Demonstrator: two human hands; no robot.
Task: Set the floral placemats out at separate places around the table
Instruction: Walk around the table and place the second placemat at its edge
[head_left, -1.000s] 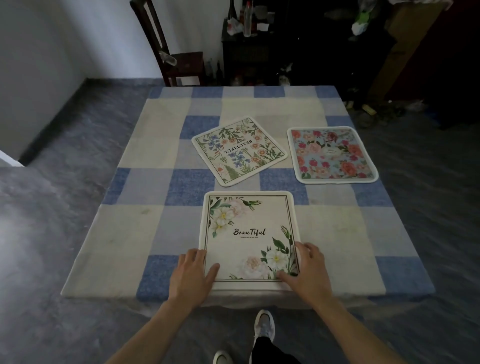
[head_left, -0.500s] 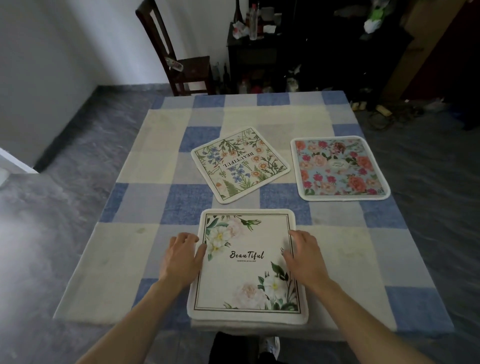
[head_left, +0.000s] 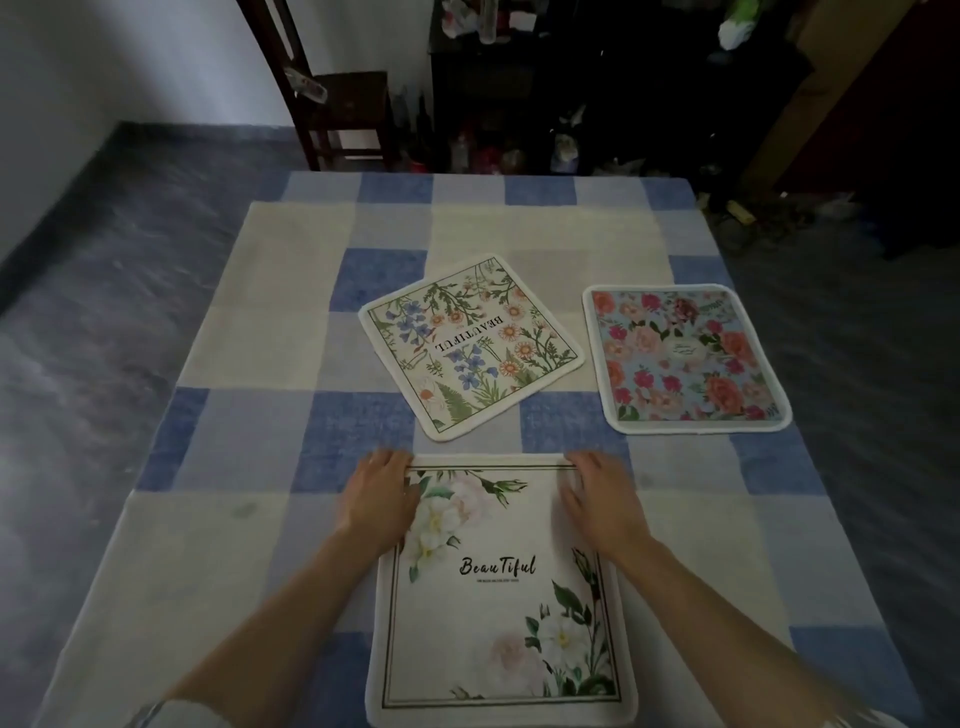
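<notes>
A single head-worn camera looks forward and steeply down, close above the near edge of the table (head_left: 291, 519).

Rounded-square fabric floral placemats: three.
- white placemat with pale blooms and black script (head_left: 498, 597): one
- cream placemat with blue and orange wildflowers (head_left: 470, 343): one
- light-blue placemat with red and pink roses (head_left: 685, 358): one

Blue-and-cream checked tablecloth (head_left: 249, 426) over the counter: one.
Bare hands: two, left hand (head_left: 382, 499) and right hand (head_left: 602, 499).
Dark wooden chair (head_left: 337, 98): one.
</notes>
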